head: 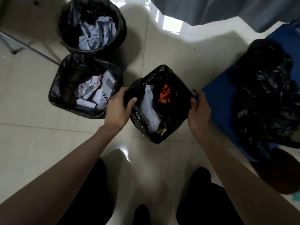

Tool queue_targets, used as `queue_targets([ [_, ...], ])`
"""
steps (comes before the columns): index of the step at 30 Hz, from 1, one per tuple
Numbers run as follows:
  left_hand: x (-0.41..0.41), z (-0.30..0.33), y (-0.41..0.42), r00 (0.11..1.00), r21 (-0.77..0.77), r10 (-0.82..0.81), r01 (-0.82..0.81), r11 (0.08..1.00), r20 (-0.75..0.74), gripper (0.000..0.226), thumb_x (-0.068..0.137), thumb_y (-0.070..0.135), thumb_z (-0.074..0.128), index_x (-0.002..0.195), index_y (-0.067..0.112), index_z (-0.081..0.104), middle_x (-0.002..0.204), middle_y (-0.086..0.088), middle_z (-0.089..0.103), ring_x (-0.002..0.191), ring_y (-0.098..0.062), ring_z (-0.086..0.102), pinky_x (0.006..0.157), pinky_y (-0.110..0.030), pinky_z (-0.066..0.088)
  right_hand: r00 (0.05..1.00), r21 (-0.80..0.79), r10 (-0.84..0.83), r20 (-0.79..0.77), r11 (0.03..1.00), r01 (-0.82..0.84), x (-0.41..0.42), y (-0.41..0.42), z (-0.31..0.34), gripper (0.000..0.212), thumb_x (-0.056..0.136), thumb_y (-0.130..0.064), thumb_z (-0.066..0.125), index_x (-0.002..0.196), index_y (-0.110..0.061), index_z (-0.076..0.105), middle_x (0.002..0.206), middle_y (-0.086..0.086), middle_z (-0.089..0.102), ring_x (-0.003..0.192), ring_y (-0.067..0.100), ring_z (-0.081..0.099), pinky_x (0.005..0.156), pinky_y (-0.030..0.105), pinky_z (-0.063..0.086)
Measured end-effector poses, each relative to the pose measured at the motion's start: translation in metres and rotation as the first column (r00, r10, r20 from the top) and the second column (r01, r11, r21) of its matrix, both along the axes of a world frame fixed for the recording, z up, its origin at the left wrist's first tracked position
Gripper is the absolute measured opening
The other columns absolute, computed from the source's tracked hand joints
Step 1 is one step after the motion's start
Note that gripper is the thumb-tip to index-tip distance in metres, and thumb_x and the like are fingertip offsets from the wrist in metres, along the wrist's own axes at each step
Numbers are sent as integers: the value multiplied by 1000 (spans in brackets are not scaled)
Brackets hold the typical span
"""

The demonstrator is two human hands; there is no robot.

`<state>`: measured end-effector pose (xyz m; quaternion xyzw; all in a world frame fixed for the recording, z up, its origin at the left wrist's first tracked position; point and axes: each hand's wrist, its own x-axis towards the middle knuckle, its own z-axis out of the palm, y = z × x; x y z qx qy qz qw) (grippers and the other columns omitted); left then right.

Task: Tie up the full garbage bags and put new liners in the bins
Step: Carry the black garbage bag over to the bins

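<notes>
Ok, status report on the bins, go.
Left hand and right hand grip the near bin's bag rim. Bag open, untied. Two other full bins wait left. Nothing in the way.

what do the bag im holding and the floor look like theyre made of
Bag: thin black plastic film, glossy, judging by its crinkles and small highlights. Floor: probably glazed ceramic tile, pale and shiny, with straight joint lines and mirror-like reflections.

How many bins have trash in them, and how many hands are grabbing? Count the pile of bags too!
Bins with trash: 3
Hands gripping a bag rim: 2
Piles of black bags: 1
Total: 6
</notes>
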<state>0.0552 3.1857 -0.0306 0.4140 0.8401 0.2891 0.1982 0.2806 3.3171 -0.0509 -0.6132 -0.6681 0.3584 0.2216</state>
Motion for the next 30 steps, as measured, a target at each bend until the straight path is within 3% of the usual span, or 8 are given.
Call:
queue_targets([
  [3, -4, -33, 7, 1000, 42, 18, -17, 999, -11, 37, 97, 37, 56, 126, 15, 53, 109, -10, 68, 101, -25, 63, 81, -28, 44, 1000, 19, -21, -2, 1000, 21, -4, 6, -28, 33, 105, -21, 40, 136, -24, 51, 113, -2, 62, 99, 11, 59, 77, 19, 39],
  [8, -4, -70, 23, 998, 116, 62, -59, 991, -20, 34, 99, 38, 51, 126, 19, 53, 112, -6, 67, 104, -23, 62, 86, -32, 46, 998, 77, -41, -37, 996, 44, -12, 21, -63, 32, 105, -21, 40, 133, -28, 52, 107, 4, 65, 96, 19, 62, 82, 36, 51],
  [16, -1, -87, 39, 991, 199, 131, -122, 972, -35, 29, 102, 38, 39, 118, 19, 53, 113, -6, 64, 102, -29, 60, 86, -40, 46, 997, 135, -72, -27, 988, 75, -17, 37, -81, 25, 103, -24, 41, 122, -26, 57, 101, 8, 64, 92, 24, 61, 76, 32, 43],
  [20, 3, -79, 31, 991, 147, 97, -83, 986, -87, 31, 102, 42, 33, 113, 19, 50, 111, -7, 64, 100, -37, 60, 85, -47, 47, 996, 102, -79, -48, 991, 84, -16, 34, -75, 24, 103, -26, 43, 122, -22, 58, 104, 10, 64, 96, 27, 60, 74, 31, 39],
  [25, 4, -68, 23, 980, 9, 29, -27, 1000, -197, 34, 102, 42, 35, 121, 17, 49, 114, -14, 64, 101, -42, 60, 75, -41, 41, 998, 96, -38, -41, 994, 42, -7, 29, -69, 27, 102, -22, 44, 124, -15, 58, 110, 13, 64, 102, 28, 58, 75, 30, 39],
  [30, 10, -62, 18, 964, -38, -35, 26, 999, -262, 32, 102, 42, 37, 113, 14, 50, 103, -17, 66, 94, -43, 61, 69, -38, 39, 998, 58, -55, -12, 997, 56, 3, 20, -65, 27, 103, -24, 44, 126, -17, 57, 116, 13, 63, 107, 30, 57, 78, 30, 36],
])
